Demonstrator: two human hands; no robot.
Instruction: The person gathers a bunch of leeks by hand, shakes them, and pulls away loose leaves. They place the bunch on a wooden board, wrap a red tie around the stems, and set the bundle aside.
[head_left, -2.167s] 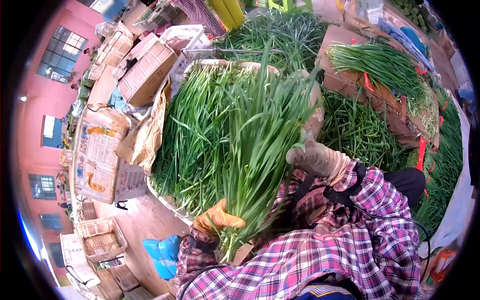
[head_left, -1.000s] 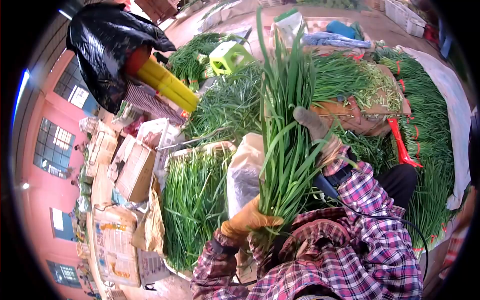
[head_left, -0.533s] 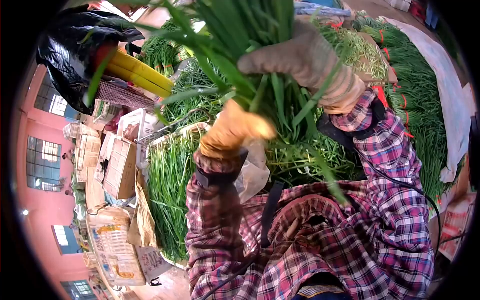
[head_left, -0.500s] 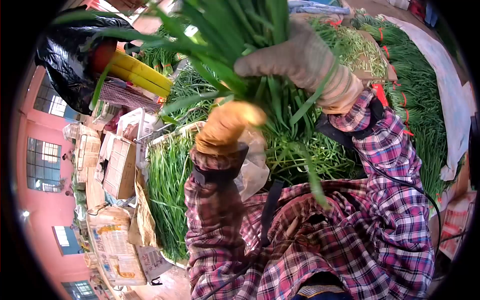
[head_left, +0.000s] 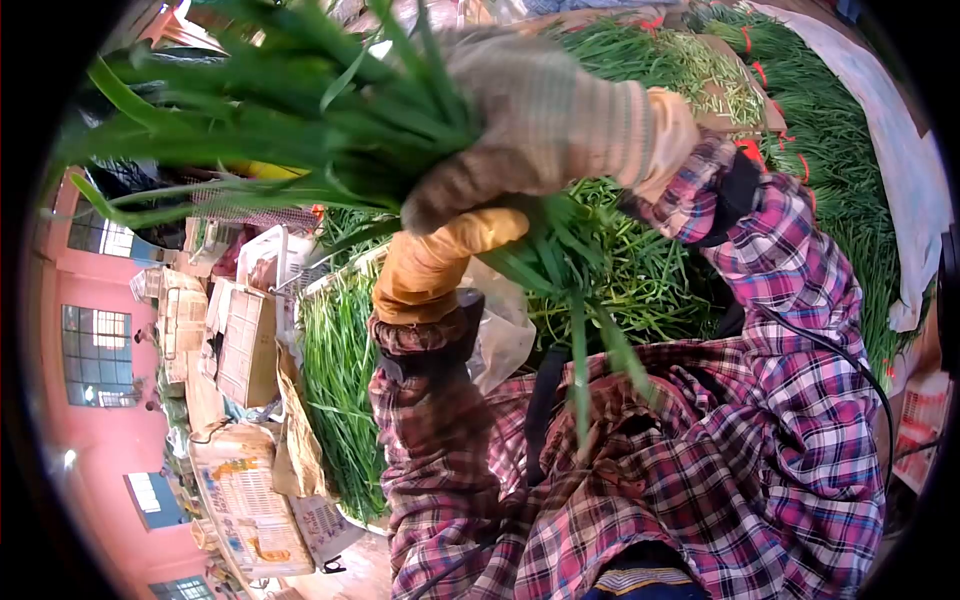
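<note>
1. Right hand (head_left: 535, 115), striped glove: closed round raised green bunch (head_left: 330, 115), thumb pressed on it, other fingers hidden.
2. Left hand (head_left: 435, 260), orange glove: just below green bunch, can't tell finger grip.
3. Loose greens (head_left: 635, 285): below green bunch, rightward.
4. Red-tied bundles (head_left: 825, 140): right of green bunch, well apart.

Leaf bunch (head_left: 320, 125) tipped leftward, right-hand fingers (head_left: 450, 187) lower

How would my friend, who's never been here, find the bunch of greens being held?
Start at the big plaid shirt, then follow its right sleeve up to the grey-gloved right hand. The bunch of greens fans out leftward from there. The neighbouring greens lie packed together; only this bunch is held up.
</note>
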